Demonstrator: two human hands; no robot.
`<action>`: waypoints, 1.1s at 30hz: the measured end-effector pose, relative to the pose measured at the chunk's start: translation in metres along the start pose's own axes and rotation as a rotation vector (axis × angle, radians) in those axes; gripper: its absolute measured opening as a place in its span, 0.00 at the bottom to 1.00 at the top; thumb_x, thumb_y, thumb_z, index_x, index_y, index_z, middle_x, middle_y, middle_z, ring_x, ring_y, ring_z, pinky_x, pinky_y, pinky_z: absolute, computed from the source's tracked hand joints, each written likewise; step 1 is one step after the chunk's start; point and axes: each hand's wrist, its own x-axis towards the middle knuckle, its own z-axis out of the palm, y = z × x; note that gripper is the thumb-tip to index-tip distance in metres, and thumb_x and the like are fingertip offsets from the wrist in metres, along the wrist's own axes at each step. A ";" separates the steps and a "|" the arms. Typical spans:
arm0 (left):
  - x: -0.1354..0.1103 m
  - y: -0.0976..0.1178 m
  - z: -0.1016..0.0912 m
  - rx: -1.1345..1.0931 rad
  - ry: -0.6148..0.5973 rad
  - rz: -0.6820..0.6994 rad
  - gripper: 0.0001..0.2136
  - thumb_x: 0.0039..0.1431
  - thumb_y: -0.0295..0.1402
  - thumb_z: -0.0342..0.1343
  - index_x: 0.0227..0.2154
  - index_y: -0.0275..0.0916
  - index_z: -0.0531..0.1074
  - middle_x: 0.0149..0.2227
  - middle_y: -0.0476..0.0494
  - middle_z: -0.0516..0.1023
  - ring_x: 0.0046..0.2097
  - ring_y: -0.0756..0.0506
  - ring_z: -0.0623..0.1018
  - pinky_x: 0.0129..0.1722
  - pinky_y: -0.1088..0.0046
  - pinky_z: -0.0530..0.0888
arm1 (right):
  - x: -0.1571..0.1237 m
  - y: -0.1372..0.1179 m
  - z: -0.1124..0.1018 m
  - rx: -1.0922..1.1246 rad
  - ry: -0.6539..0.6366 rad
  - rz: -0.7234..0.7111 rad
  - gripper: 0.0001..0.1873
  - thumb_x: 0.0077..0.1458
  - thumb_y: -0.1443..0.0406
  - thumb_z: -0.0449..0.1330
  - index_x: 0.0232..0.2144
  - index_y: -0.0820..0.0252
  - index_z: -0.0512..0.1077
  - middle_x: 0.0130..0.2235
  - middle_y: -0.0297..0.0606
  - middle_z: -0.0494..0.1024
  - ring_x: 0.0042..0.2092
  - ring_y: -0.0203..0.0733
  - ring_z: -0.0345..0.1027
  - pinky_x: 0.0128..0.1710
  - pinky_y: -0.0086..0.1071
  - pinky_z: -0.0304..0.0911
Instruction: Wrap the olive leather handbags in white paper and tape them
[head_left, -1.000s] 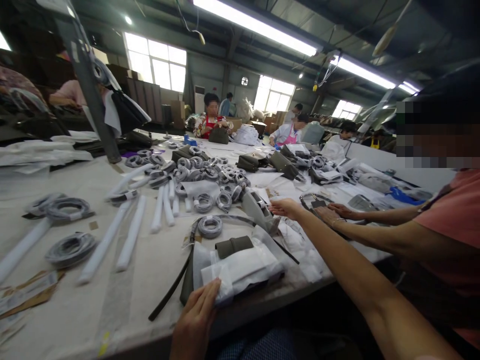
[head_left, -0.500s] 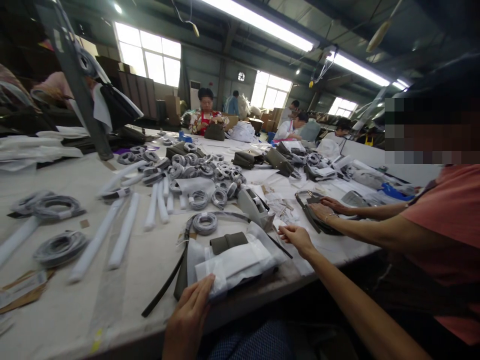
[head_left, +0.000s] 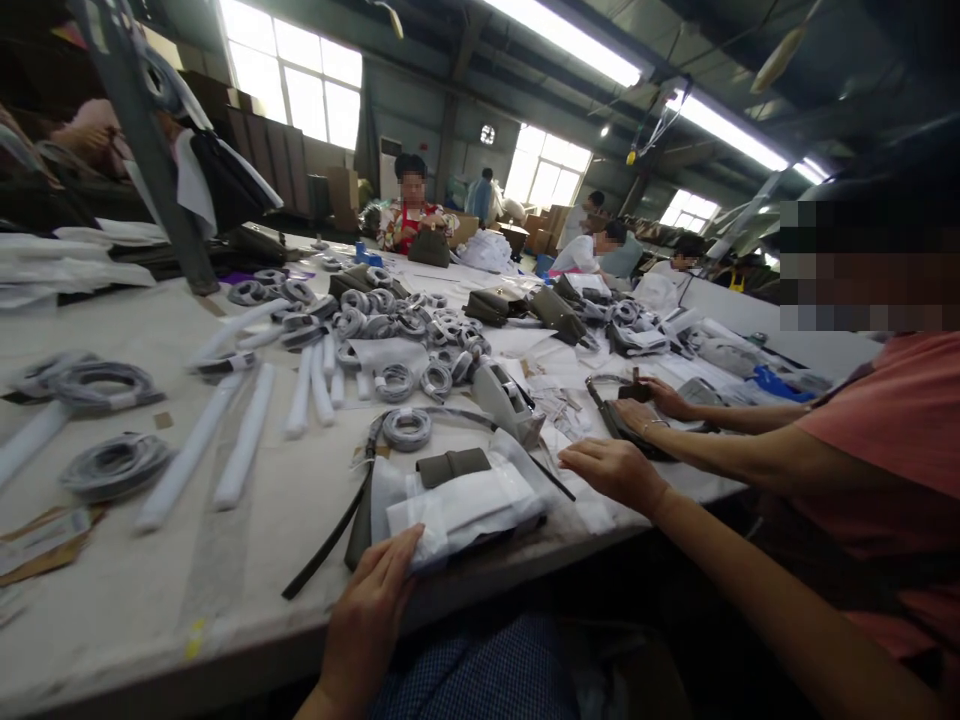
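Note:
My left hand (head_left: 375, 590) lies at the near left corner of a clear-wrapped white packet (head_left: 465, 515), its fingers stretched over the edge and its thumb hidden. Beneath the packet is a dark olive bag (head_left: 361, 530) with a small olive flap or roll (head_left: 453, 467) showing on top. A dark strap (head_left: 330, 545) curves out to its left. To the right of the bag, my right hand (head_left: 615, 472) has its fingers drawn together beside white paper slips (head_left: 559, 445). Whatever its fingertips hold is hidden. A grey tape dispenser (head_left: 504, 400) stands just behind.
Coiled grey-wrapped straps (head_left: 116, 465) and white foam tubes (head_left: 244, 437) lie on the left of the table (head_left: 262, 590). More coils and olive bags (head_left: 559, 318) fill the middle. At right, a co-worker's hands (head_left: 637, 410) work on another dark bag. A metal post (head_left: 161, 170) rises at left.
My right hand has turned and shifted slightly right, with its fingers straighter and closer together. My left hand stays at the packet's corner. The whole view has shifted a little.

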 end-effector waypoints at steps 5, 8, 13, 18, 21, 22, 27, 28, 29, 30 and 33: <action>0.002 0.007 -0.005 -0.053 -0.022 -0.074 0.22 0.63 0.22 0.48 0.58 0.39 0.65 0.49 0.43 0.78 0.50 0.45 0.77 0.51 0.69 0.77 | 0.052 -0.059 -0.021 0.118 -0.064 -0.343 0.14 0.66 0.58 0.54 0.34 0.58 0.75 0.30 0.37 0.78 0.32 0.37 0.70 0.33 0.29 0.58; 0.003 0.010 -0.006 -0.072 -0.033 -0.111 0.22 0.61 0.20 0.48 0.57 0.39 0.66 0.49 0.43 0.78 0.50 0.45 0.77 0.51 0.69 0.77 | 0.090 -0.086 -0.011 0.209 -0.147 -0.460 0.17 0.64 0.55 0.55 0.30 0.57 0.75 0.27 0.35 0.76 0.29 0.35 0.69 0.27 0.30 0.51; 0.005 0.013 -0.006 -0.108 -0.023 -0.121 0.23 0.60 0.17 0.47 0.57 0.40 0.65 0.50 0.43 0.78 0.51 0.45 0.77 0.53 0.68 0.76 | 0.147 -0.109 0.021 0.229 -0.357 -0.569 0.16 0.61 0.53 0.58 0.29 0.56 0.77 0.28 0.34 0.78 0.28 0.35 0.68 0.25 0.31 0.44; 0.007 0.014 -0.005 -0.123 -0.001 -0.116 0.23 0.60 0.17 0.48 0.58 0.37 0.64 0.50 0.43 0.79 0.51 0.45 0.77 0.53 0.69 0.76 | 0.183 -0.121 0.039 0.158 -0.585 -0.592 0.13 0.59 0.55 0.61 0.31 0.55 0.79 0.32 0.35 0.81 0.31 0.38 0.70 0.25 0.31 0.45; 0.007 0.014 -0.005 -0.126 0.000 -0.111 0.22 0.61 0.18 0.48 0.57 0.37 0.65 0.50 0.44 0.79 0.52 0.45 0.76 0.53 0.68 0.76 | 0.196 -0.128 0.042 0.105 -0.681 -0.594 0.10 0.59 0.57 0.61 0.36 0.53 0.80 0.35 0.36 0.82 0.33 0.38 0.71 0.25 0.31 0.45; 0.007 0.014 -0.005 -0.120 0.000 -0.108 0.21 0.62 0.19 0.48 0.57 0.37 0.66 0.50 0.43 0.79 0.52 0.45 0.76 0.54 0.68 0.76 | 0.199 -0.130 0.043 0.086 -0.706 -0.599 0.10 0.59 0.57 0.61 0.36 0.53 0.80 0.36 0.36 0.82 0.33 0.38 0.71 0.25 0.31 0.45; 0.005 0.014 -0.006 -0.043 -0.016 -0.059 0.22 0.63 0.20 0.49 0.59 0.40 0.66 0.54 0.43 0.77 0.52 0.43 0.76 0.53 0.65 0.76 | 0.210 -0.134 0.052 0.065 -0.759 -0.631 0.08 0.57 0.57 0.63 0.36 0.51 0.81 0.33 0.34 0.83 0.30 0.36 0.70 0.24 0.30 0.44; 0.004 0.014 -0.006 -0.029 -0.021 -0.050 0.23 0.63 0.20 0.49 0.59 0.42 0.66 0.55 0.43 0.77 0.53 0.43 0.76 0.53 0.65 0.76 | 0.212 -0.133 0.054 0.074 -0.758 -0.639 0.08 0.57 0.57 0.64 0.36 0.51 0.81 0.33 0.33 0.83 0.30 0.36 0.70 0.24 0.30 0.45; 0.004 0.015 -0.007 -0.017 -0.025 -0.042 0.23 0.63 0.20 0.49 0.59 0.43 0.67 0.55 0.43 0.76 0.53 0.43 0.76 0.53 0.64 0.76 | 0.214 -0.133 0.056 0.080 -0.755 -0.646 0.08 0.57 0.57 0.64 0.35 0.51 0.81 0.33 0.33 0.83 0.29 0.35 0.69 0.24 0.30 0.45; 0.004 0.015 -0.007 -0.008 -0.028 -0.037 0.23 0.63 0.20 0.49 0.59 0.44 0.67 0.55 0.44 0.76 0.53 0.43 0.76 0.53 0.64 0.76 | 0.216 -0.133 0.058 0.084 -0.747 -0.654 0.08 0.57 0.57 0.63 0.35 0.51 0.81 0.33 0.33 0.83 0.29 0.35 0.69 0.25 0.30 0.45; 0.004 0.016 -0.008 0.010 -0.024 -0.031 0.24 0.63 0.19 0.47 0.58 0.47 0.69 0.55 0.44 0.76 0.53 0.43 0.76 0.52 0.64 0.77 | 0.221 -0.131 0.061 0.068 -0.722 -0.669 0.10 0.57 0.56 0.63 0.34 0.52 0.81 0.33 0.34 0.83 0.29 0.36 0.69 0.25 0.31 0.45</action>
